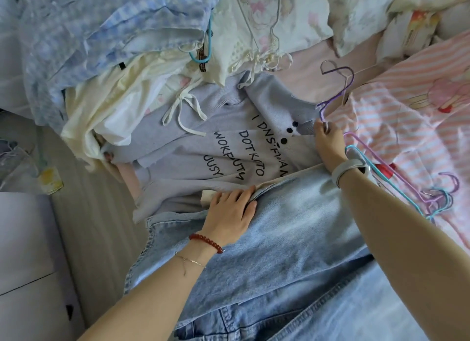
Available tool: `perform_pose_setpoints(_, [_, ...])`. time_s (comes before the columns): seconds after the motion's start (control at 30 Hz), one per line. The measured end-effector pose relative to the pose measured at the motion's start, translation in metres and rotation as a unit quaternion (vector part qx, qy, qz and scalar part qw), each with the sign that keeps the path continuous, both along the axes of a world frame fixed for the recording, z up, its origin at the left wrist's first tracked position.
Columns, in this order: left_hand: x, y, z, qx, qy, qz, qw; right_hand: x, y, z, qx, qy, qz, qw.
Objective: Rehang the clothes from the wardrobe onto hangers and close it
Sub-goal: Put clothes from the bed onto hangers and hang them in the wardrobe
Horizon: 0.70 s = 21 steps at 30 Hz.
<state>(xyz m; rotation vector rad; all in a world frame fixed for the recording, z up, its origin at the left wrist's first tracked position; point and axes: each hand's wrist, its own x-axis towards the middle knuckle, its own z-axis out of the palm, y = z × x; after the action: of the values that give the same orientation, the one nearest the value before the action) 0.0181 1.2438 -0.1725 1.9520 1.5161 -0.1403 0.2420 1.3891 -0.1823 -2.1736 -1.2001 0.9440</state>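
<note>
1. Nearest the camera: light denim garment (pixel 292 239) spread across the bed edge, unhung, no hanger in it.
2. Left hand (pixel 229 211) lies palm-down on the denim's far hem, fingers mostly straight with tips hooked over the edge – pressing or flattening it, not really gripping. Red bead bracelet (pixel 206 242) at that wrist.
3. Right hand (pixel 328 142), grey wristband (pixel 348 169) on the wrist, reaches further out – fingers pinched round the lower wire of a purple hanger (pixel 335 86). The hanger's hook points away, and its end sits at the shoulder of the lavender sweater.
4. Lavender sweater (pixel 229 157) with black printed letters lies flat just beyond the denim, its hem touching the left hand's fingertips and its shoulder right at the right hand. Judging by this, the hanger is about to go in.
5. Spare hangers (pixel 396 185), purple and teal, lie loose on the striped pink bedding (pixel 407 116) beside the right forearm.
6. Further back: heap of pale clothes – blue checked shirt (pixel 89 35), cream and white pieces – with a teal hanger (pixel 203 50) poking out and a white wire hanger (pixel 274 35) on the cream garment.
7. Progress judged early: most clothes piled, nothing visibly rehung, wardrobe not in view, so closing it is still left.
</note>
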Motion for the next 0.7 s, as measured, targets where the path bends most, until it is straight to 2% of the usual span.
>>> perform_pose_setpoints(0.1, [-0.008, 0.005, 0.011, -0.004, -0.036, 0.028, 0.999, -0.008, -0.021, 0.02, 0.069, 0.013, 0.031, 0.997])
perform_pose_setpoints(0.27, [-0.021, 0.04, 0.054, 0.169, -0.062, 0.125, 0.976, -0.018, -0.072, 0.042, 0.103, 0.04, 0.107, 0.988])
perform_pose_setpoints(0.4, [-0.021, 0.076, 0.094, 0.3, 0.013, 0.056, 0.952, -0.014, -0.097, 0.065, 0.181, 0.017, 0.166, 0.969])
perform_pose_setpoints(0.53, [-0.022, 0.092, 0.114, 0.287, 0.132, -0.078, 0.946, -0.012, -0.109, 0.091, 0.244, 0.031, 0.21, 0.946])
perform_pose_setpoints(0.6, [-0.021, 0.09, 0.122, 0.291, 0.119, -0.109, 0.943, -0.011, -0.109, 0.093, 0.236, 0.03, 0.193, 0.952])
perform_pose_setpoints(0.7, [-0.027, 0.065, 0.138, 0.293, 0.045, -0.066, 0.953, -0.018, -0.107, 0.097, 0.221, 0.026, 0.177, 0.959])
